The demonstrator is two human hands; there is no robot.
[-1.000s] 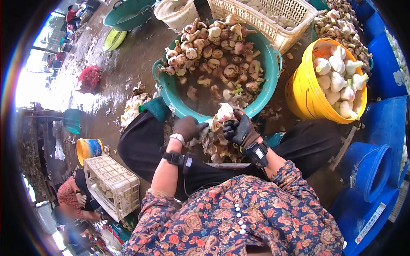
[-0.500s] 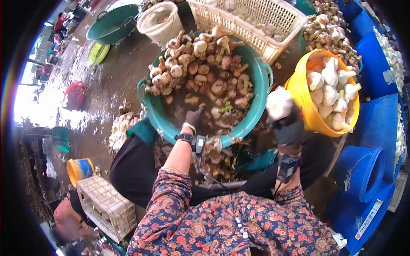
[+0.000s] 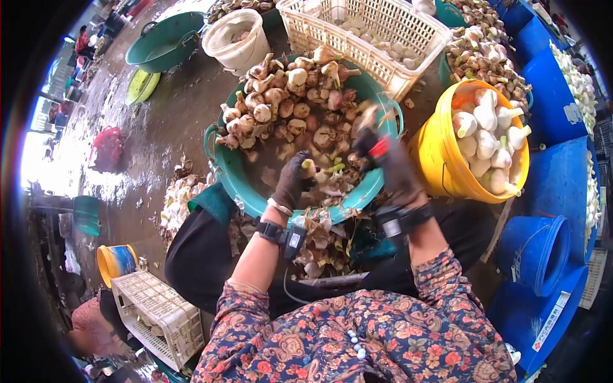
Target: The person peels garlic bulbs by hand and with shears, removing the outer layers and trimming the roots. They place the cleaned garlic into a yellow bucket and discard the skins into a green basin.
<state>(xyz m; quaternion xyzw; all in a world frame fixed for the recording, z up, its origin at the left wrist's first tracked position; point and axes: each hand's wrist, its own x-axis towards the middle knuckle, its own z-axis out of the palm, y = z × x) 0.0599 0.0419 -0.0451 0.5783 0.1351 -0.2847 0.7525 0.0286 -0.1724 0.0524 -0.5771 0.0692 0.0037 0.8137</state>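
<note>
My left hand (image 3: 292, 184), in a dark glove, is closed on a garlic bulb (image 3: 308, 168) over the near part of a green tub (image 3: 239, 191). Unpeeled garlic bulbs (image 3: 295, 105) heap up at the tub's far side, with loose skins below them. Smeared by motion, my gloved right hand (image 3: 394, 167) is at the tub's right rim, its fingers curled. A red piece (image 3: 379, 148) shows at those fingers; I cannot tell what it belongs to. Just beyond them is a pale brown blur. To the right, a yellow bucket (image 3: 434, 159) holds white, cleaned garlic bulbs (image 3: 488, 143).
A cream plastic crate (image 3: 357, 48) with garlic stands behind the tub, beside a white bucket (image 3: 237, 48). Blue containers (image 3: 555, 179) line the right side, and a blue bucket (image 3: 533, 255) is near my knee. Garlic skins (image 3: 182, 204) lie on the wet floor at left.
My right hand has moved left from beside the yellow bucket to the tub's rim; the white garlic bulb it held no longer shows there. My left hand has picked up a bulb.
</note>
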